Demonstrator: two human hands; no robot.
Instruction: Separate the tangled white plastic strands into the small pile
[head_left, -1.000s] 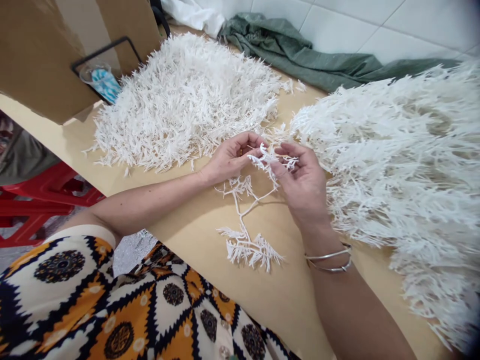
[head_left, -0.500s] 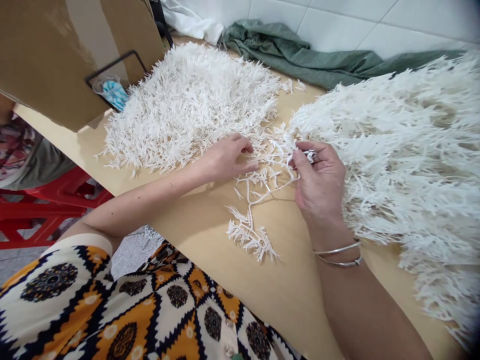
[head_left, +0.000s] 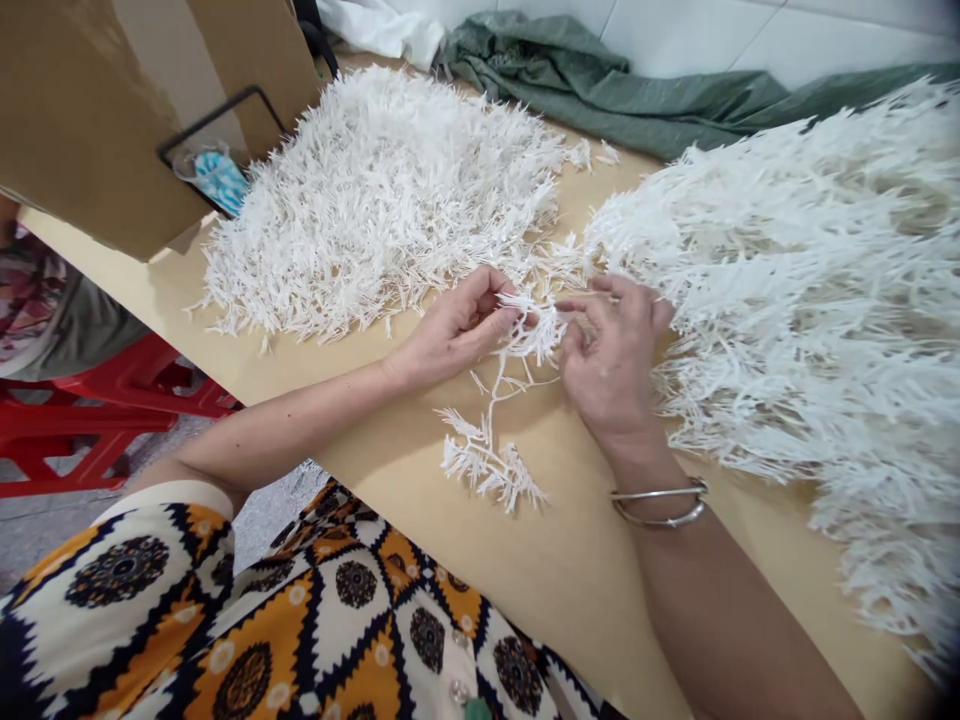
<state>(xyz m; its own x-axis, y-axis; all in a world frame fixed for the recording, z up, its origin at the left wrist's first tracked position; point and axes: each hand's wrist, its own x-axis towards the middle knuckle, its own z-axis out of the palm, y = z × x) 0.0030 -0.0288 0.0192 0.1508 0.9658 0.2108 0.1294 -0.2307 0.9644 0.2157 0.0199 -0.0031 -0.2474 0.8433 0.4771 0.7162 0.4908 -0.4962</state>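
Observation:
My left hand (head_left: 465, 325) pinches a white plastic sprig (head_left: 536, 330) with many thin needle-like tips between thumb and forefinger. Close on its right is my right hand (head_left: 615, 345), slightly blurred, with its fingers curled toward the sprig. What lies between those fingers is hidden from me. Below both hands a thin white stem runs down to a tufted white end (head_left: 495, 465) resting on the tabletop. Behind my left hand rises a heap of loose white sprigs (head_left: 390, 200). Right of my right hand spreads a larger mass of longer white branches (head_left: 787, 300).
A cardboard box (head_left: 82, 120) stands at the back left of the tan table (head_left: 570, 590). Beside it are a black wire frame (head_left: 214, 120) and a blue-and-white item (head_left: 223, 182). Green cloth (head_left: 637, 100) lies along the tiled wall. Red stools (head_left: 82, 420) and a seated person are at left.
My left hand has closed on the sprig, its fingers having been apart before. The right hand has shifted slightly left, and the tufted end has moved a little left.

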